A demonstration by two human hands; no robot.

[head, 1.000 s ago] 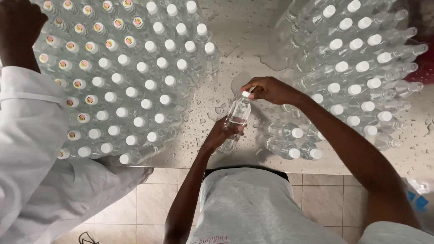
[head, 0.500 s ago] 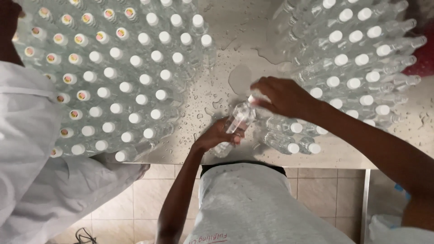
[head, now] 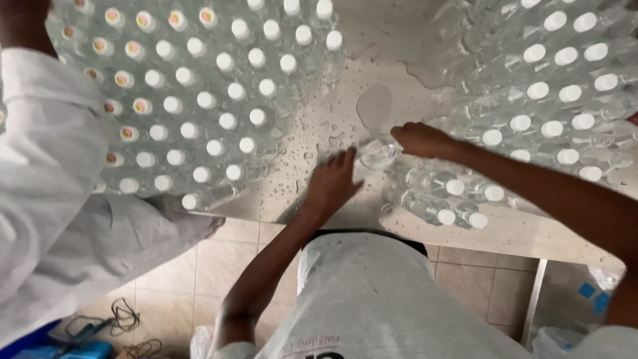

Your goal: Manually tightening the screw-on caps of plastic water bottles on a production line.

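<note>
Looking down from the head camera, the left hand [head: 332, 181] rests on the wet surface [head: 319, 119], fingers loosely together and pointing at a clear bottle [head: 377, 153] that lies between both hands. Whether the fingertips touch the bottle is hard to make out, since the plastic is see-through and blurred. The right hand [head: 420, 139] comes in from the right, fingers curled over the bottle's far end; its grip looks closed on the bottle, but the cap is hidden under the hand.

To the right, a stack of capped bottles [head: 545, 86] lies on its side, white caps facing the camera; its top and right edges are cut off by the frame. The bottle sits just beside the lowest of these. To the left, a big block of upright bottles [head: 199, 100] crowds the surface, some caps white, some with coloured marks. A person in a white coat [head: 46, 166] stands at far left, covering part of that block. Water drops and a puddle [head: 374, 106] lie between the two groups. Below, the wearer's grey shirt [head: 372, 299] hides the surface's front edge and much of the tiled floor [head: 219, 259].
</note>
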